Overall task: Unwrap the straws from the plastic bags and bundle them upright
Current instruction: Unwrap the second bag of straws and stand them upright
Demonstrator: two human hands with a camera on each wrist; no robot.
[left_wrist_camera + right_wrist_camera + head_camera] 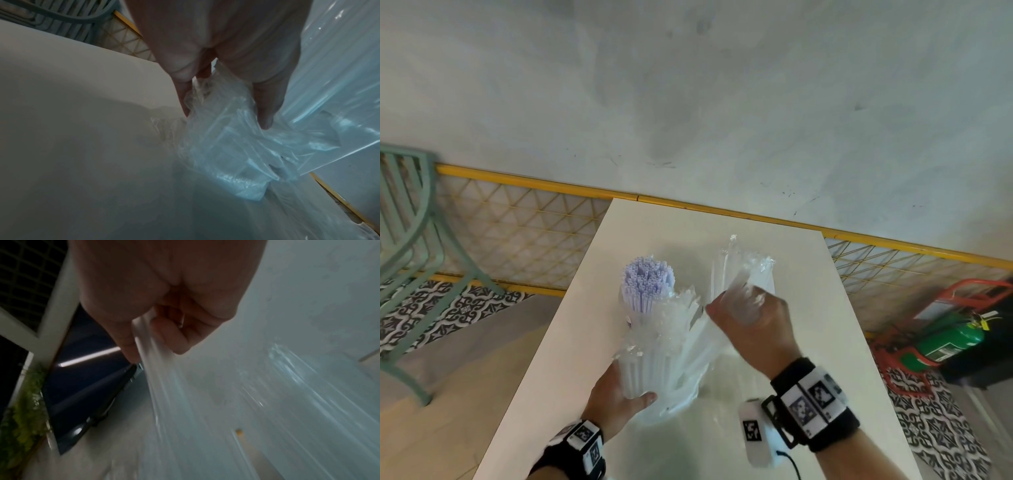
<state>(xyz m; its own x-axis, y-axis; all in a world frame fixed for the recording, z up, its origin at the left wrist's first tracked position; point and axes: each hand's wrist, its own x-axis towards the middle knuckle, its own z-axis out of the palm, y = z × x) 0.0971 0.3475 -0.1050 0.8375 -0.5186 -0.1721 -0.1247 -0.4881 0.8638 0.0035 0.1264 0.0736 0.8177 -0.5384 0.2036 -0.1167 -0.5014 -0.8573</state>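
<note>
Straws (654,363) upright on table (808,342), lower ends hidden by left hand (619,394), fingers curled around bundle. Right hand (751,325) pinching clear bag (743,274), lifted beside straws; in right wrist view, thumb and fingers (170,335) pressed on film, all blurred. Purple straws (647,284) standing behind, seen in head view only. Markers on wristbands (811,401), no readable writing.

Seeing two straw bundles (650,329) sitting on one desk (791,260), two hands (616,397) working, one chair (410,240), one green extinguisher (948,342).
</note>
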